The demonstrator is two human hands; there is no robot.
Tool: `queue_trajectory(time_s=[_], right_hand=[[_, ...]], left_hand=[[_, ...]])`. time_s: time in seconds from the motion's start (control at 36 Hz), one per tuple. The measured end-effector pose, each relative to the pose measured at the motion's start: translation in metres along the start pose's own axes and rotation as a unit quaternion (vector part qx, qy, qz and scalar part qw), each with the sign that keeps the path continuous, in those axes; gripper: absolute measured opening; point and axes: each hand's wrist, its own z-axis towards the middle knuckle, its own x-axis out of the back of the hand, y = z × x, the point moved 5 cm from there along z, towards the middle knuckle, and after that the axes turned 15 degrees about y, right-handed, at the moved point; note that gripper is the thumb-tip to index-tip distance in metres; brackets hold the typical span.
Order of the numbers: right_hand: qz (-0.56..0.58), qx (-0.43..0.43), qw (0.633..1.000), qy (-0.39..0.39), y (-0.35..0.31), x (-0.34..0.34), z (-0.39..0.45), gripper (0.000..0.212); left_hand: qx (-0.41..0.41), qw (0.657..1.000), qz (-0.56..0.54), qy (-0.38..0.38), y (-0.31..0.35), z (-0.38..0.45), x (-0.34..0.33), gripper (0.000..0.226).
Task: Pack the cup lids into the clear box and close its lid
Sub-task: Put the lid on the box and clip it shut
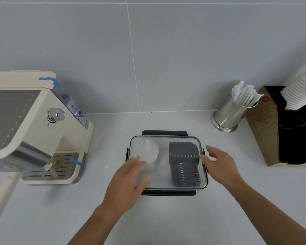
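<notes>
The clear box [166, 138] stands on the counter in front of me, its transparent lid lying on top and black latches showing at its front and back edges. Inside on the right lies a stack of dark grey cup lids [184, 161]. A stack of clear cup lids [147, 151] lies inside on the left. My left hand [129, 181] reaches over the box's front left corner with straight fingers. At the box's right side my right hand [219, 163] has its fingers spread, the fingertips by the right edge. Neither hand holds anything.
A cream coffee machine [34, 124] with blue tape fills the left. A steel cup of wrapped straws [231, 112] stands at the back right. Beside the straw cup is a cardboard organiser [265, 124] with black compartments and a stack of white paper cups [300, 92].
</notes>
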Motion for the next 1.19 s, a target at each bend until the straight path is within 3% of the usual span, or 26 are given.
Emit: queue_trajectory(time_s=[0.11,0.28,0.81,1.03,1.19], right_hand=[[-0.030,0.102,0.994,-0.005,-0.030,-0.004,0.012,0.046],[-0.109,0.237,0.964,-0.061,-0.065,-0.037,0.035,0.045],[-0.110,0.231,0.950,-0.177,-0.087,-0.060,0.073,0.021],[-0.079,0.210,0.963,-0.150,-0.082,-0.061,0.070,0.017],[-0.079,0.187,0.972,-0.116,-0.071,-0.051,0.060,0.033]], left_hand=[[-0.165,0.983,0.059,-0.058,0.011,-0.010,-0.020,0.061],[-0.229,0.967,0.082,-0.075,0.006,-0.012,-0.032,0.059],[-0.279,0.956,0.095,-0.001,0.005,-0.015,-0.040,0.052],[-0.274,0.958,0.083,0.005,0.006,-0.015,-0.039,0.052],[-0.212,0.975,0.055,-0.035,0.008,-0.014,-0.035,0.057]])
